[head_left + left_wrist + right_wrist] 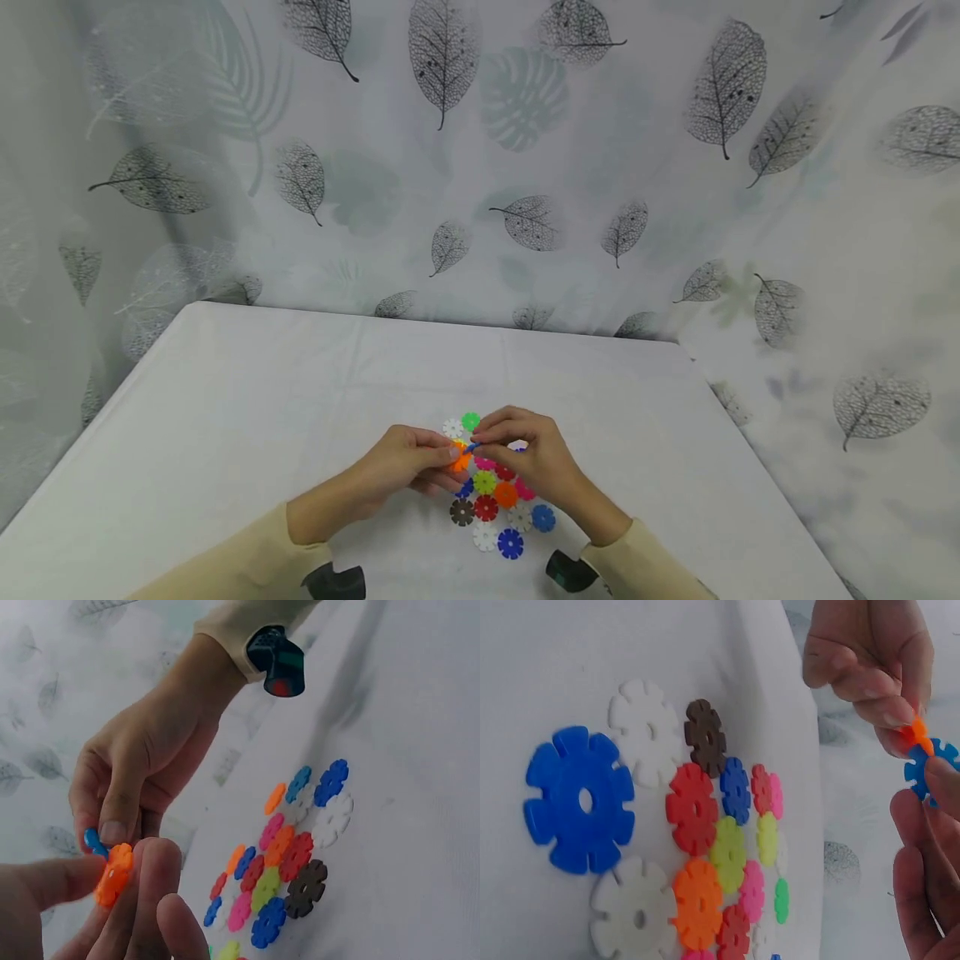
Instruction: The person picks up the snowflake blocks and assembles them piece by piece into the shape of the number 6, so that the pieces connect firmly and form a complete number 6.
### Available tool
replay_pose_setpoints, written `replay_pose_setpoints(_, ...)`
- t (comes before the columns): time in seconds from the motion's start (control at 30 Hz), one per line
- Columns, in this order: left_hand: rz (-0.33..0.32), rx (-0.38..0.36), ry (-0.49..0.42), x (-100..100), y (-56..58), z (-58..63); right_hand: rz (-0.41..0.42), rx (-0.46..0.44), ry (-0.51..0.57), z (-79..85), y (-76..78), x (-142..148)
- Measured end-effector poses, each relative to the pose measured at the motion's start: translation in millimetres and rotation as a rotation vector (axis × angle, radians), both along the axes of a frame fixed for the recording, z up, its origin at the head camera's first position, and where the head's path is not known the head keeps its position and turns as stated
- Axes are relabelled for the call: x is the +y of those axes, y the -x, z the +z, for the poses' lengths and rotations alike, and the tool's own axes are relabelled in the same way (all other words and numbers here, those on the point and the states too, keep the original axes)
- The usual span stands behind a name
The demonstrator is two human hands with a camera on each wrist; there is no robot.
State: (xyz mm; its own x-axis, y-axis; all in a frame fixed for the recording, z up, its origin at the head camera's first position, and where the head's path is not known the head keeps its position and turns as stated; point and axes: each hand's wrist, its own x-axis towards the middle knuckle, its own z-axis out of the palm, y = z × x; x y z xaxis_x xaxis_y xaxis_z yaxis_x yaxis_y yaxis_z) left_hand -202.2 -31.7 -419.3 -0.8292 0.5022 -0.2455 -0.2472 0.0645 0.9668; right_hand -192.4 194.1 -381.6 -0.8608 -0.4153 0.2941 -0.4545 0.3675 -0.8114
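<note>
Above the near middle of the table, my left hand [408,462] pinches an orange notched flower disc [114,876] between thumb and fingers. Opposite it, my right hand [532,450] pinches a blue disc [924,771] of the same kind. The two discs meet edge to edge at an angle, the orange one [921,736] against the blue rim in the right wrist view. Thumb and fingertips cover part of both. Beneath the hands lie several loose flower discs, among them a yellow-green one [484,482], a red one [486,508] and a brown one [462,512].
A white cloth covers the table [247,417]. Nearest the front edge of the group are a dark blue disc [511,544] and a white disc [485,536]. A leaf-printed curtain [480,167] hangs behind the table. Each wrist wears a dark camera [570,572].
</note>
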Motion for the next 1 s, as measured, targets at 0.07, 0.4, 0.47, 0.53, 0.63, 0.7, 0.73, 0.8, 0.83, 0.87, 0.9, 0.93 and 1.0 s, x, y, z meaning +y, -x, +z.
replay_pose_setpoints(0.07, -0.017, -0.01, 0.017, -2, 1.1, -0.1, 0.03, 0.032, -0.005, -1.7, 2.1, 2)
replay_pose_setpoints(0.4, -0.048, -0.009, 0.081, -2, 3.6, -3.1, 0.188, 0.056, -0.001, -28.9, 12.9, 9)
replay_pose_setpoints(0.47, -0.049, -0.01, 0.081, -2, 4.0, -3.9, 0.192, 0.054, -0.007, -29.6, 12.7, 10)
replay_pose_setpoints(0.53, -0.048, -0.018, 0.079, -3, 4.7, -5.2, 0.187, 0.049, -0.016, -30.0, 12.5, 11)
replay_pose_setpoints(0.63, -0.052, -0.039, 0.065, -3, 5.9, -7.8, 0.174, 0.044, -0.026, -30.8, 12.7, 14)
replay_pose_setpoints(0.7, -0.059, -0.058, 0.048, -3, 6.6, -10.0, 0.166, 0.04, -0.026, -31.3, 13.1, 15)
replay_pose_setpoints(0.73, -0.065, -0.066, 0.042, -2, 6.8, -11.2, 0.163, 0.039, -0.023, -31.6, 13.4, 15)
replay_pose_setpoints(0.8, -0.081, -0.08, 0.042, -2, 6.9, -13.1, 0.16, 0.041, -0.017, -32.0, 13.9, 14)
replay_pose_setpoints(0.83, -0.091, -0.085, 0.044, -2, 6.9, -13.9, 0.157, 0.042, -0.015, -32.1, 13.9, 14)
replay_pose_setpoints(0.87, -0.097, -0.091, 0.044, -2, 6.9, -14.8, 0.152, 0.045, -0.015, -31.9, 13.8, 13)
replay_pose_setpoints(0.9, -0.105, -0.099, 0.041, -2, 6.9, -15.5, 0.147, 0.05, -0.016, -31.9, 13.5, 13)
replay_pose_setpoints(0.93, -0.11, -0.107, 0.036, -2, 6.8, -16.1, 0.141, 0.052, -0.016, -31.6, 13.2, 13)
replay_pose_setpoints(1.0, -0.111, -0.123, 0.022, -2, 6.7, -17.2, 0.114, 0.063, -0.022, -30.6, 12.3, 14)
